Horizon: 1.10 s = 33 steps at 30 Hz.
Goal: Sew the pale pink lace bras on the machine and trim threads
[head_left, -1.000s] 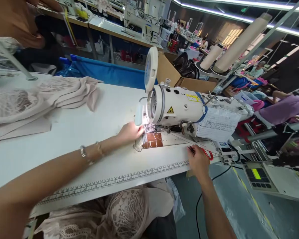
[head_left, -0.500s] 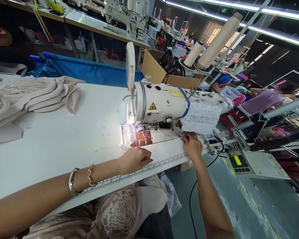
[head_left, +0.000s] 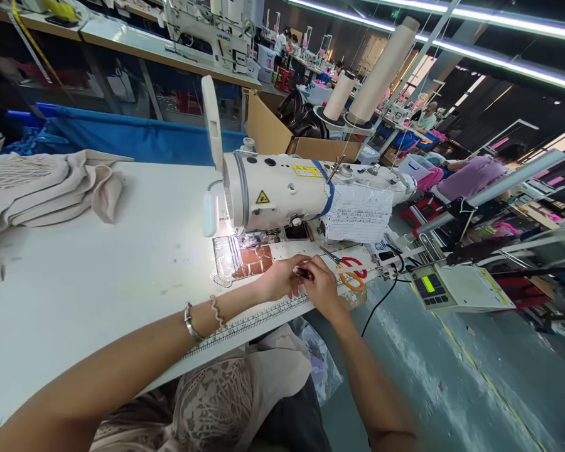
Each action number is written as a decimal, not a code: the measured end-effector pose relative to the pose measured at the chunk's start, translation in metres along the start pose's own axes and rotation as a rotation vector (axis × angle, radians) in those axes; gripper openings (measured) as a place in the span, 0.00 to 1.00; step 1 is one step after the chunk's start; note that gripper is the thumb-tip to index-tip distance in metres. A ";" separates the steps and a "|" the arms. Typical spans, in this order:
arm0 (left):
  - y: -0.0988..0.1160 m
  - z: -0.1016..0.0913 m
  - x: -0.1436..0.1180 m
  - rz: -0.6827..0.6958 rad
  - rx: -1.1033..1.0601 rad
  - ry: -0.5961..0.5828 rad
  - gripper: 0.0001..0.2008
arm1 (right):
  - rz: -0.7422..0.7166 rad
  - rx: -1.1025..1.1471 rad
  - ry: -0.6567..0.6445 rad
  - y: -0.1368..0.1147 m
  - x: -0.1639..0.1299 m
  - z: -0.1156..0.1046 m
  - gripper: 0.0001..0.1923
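My left hand point(head_left: 279, 280) and my right hand point(head_left: 321, 287) meet at the front edge of the sewing machine table, fingers closed together. A small dark object point(head_left: 304, 272) shows between the fingertips; its kind is too small to tell. My right hand pinches it, while what my left fingers hold is hidden. Just right of my hands lie scissors point(head_left: 353, 280) with red and orange handles. Behind my hands stands a white sewing machine point(head_left: 277, 191), its lamp lighting the needle area and a brown patch point(head_left: 255, 260) on the bed.
Beige lace garments point(head_left: 51, 188) are piled on the table's left side. Another lace garment point(head_left: 216, 402) lies on my lap. A printed ruler strip point(head_left: 245, 326) follows the front edge. Behind the machine stand a cardboard box point(head_left: 268, 122) and thread cones point(head_left: 383, 69). A control box point(head_left: 456, 285) sits at right.
My right hand has moved left, away from beside the machine's arm, and my left hand has moved right to meet it. The scissors' handles now show. The view has shifted to the right.
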<state>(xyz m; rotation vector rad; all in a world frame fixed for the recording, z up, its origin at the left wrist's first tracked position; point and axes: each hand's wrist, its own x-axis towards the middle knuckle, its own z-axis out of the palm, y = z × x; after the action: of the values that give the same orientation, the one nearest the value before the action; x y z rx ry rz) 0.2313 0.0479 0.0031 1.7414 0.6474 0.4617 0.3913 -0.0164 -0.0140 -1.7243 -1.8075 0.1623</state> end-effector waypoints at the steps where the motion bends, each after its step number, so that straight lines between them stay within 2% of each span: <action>1: -0.002 -0.001 0.002 -0.027 -0.023 -0.006 0.13 | 0.000 0.023 0.003 -0.002 -0.001 0.000 0.07; 3: -0.008 -0.003 0.002 -0.049 -0.018 0.026 0.02 | 0.015 0.076 0.012 -0.004 -0.002 -0.002 0.07; 6: -0.016 -0.008 -0.001 -0.050 -0.008 0.079 0.08 | 0.077 0.174 0.049 -0.003 -0.004 -0.003 0.09; 11: -0.015 -0.016 -0.005 0.024 -0.061 0.170 0.04 | 0.280 0.297 0.255 0.004 -0.011 -0.006 0.13; 14: -0.011 -0.020 -0.006 0.050 -0.144 0.152 0.06 | 0.315 0.292 0.317 0.004 -0.015 -0.011 0.15; 17: -0.011 -0.019 -0.009 0.033 -0.243 0.097 0.12 | 0.270 0.265 0.308 -0.002 -0.020 -0.017 0.16; 20: -0.013 -0.015 -0.011 0.034 -0.497 0.020 0.15 | 0.224 0.316 0.276 -0.013 -0.025 -0.020 0.20; 23: -0.015 -0.013 -0.012 0.103 -0.713 -0.031 0.17 | 0.284 0.520 0.204 -0.028 -0.032 -0.019 0.25; 26: -0.016 -0.014 -0.012 0.166 -0.696 -0.037 0.16 | 0.459 0.845 0.101 -0.041 -0.038 -0.015 0.25; 29: -0.017 -0.018 -0.013 0.195 -0.671 -0.056 0.16 | 0.661 1.176 -0.089 -0.048 -0.041 -0.013 0.25; 31: -0.017 -0.020 -0.013 0.212 -0.636 -0.080 0.16 | 0.749 1.301 -0.202 -0.048 -0.040 -0.012 0.25; 33: -0.016 -0.022 -0.015 0.219 -0.580 -0.107 0.16 | 0.786 1.363 -0.253 -0.046 -0.037 -0.012 0.24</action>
<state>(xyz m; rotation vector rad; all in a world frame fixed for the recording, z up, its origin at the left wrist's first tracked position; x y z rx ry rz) 0.2035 0.0581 -0.0060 1.2725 0.2098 0.6315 0.3556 -0.0614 0.0051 -1.1992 -0.5911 1.5524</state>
